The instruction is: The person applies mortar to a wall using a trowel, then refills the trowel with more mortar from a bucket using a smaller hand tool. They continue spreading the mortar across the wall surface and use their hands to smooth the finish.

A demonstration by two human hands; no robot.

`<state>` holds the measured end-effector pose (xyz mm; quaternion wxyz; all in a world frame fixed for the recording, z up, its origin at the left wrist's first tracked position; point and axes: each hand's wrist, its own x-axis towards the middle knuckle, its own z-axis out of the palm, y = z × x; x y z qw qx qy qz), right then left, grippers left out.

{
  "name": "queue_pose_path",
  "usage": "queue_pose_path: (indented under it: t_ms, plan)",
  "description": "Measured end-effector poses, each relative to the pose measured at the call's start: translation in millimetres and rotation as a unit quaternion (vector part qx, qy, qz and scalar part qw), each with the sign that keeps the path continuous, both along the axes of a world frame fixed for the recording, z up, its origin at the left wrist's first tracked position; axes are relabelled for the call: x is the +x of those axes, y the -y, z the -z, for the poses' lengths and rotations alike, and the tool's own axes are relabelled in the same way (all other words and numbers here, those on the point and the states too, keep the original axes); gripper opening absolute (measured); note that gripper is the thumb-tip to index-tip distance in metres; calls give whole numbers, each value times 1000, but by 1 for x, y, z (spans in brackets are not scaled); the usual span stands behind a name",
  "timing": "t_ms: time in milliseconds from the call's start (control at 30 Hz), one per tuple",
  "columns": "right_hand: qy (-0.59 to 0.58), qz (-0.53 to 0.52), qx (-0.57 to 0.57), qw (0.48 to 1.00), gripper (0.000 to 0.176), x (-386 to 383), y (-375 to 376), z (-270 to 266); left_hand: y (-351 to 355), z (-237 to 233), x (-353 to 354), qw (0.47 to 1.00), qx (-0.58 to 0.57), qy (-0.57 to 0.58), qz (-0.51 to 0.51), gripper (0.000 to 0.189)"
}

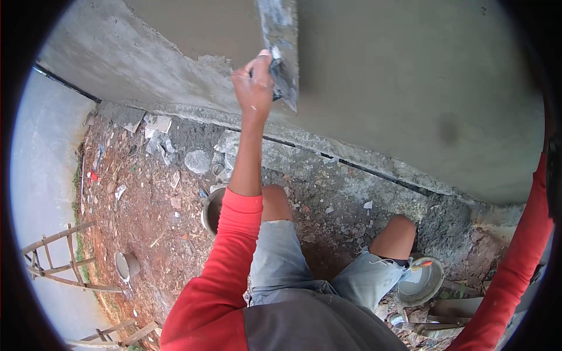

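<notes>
My left hand (254, 85) is closed around the handle of a plastering trowel (280, 23). The trowel's long, mortar-smeared blade lies against the wall (398, 76), running up past the top of the view. Smooth, wet-looking grey plaster covers the wall right of the blade. To the left, a rough-edged patch of plaster (205, 29) meets paler bare wall. My right arm (509, 263) reaches up along the right edge in a red sleeve; the hand itself is lost beyond the dark rim of the view.
Beside my knees stand a bucket (208, 219) on the left and a bucket with grey contents (434, 286) on the right. A smaller pail (130, 266) sits farther left. Debris litters the soil (158, 216). Wooden frames (61, 263) stand at the far left.
</notes>
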<state>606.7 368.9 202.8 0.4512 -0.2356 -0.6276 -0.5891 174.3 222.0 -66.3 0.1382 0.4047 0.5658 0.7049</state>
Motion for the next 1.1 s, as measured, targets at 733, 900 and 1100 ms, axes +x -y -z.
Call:
queue_pose_path:
  t_ms: [733,900,1100]
  plan:
    - [54,140,-207,967,60,-8,-15,-43,-22,115,101,899,60,362,-241,55]
    - [37,135,-24,990,49,73,-73,7,-24,120,53,798,71,575,-169,41]
    - [-21,-13,-39,999,56,14,-6,2,-15,-20,48,882,101,449,-96,44]
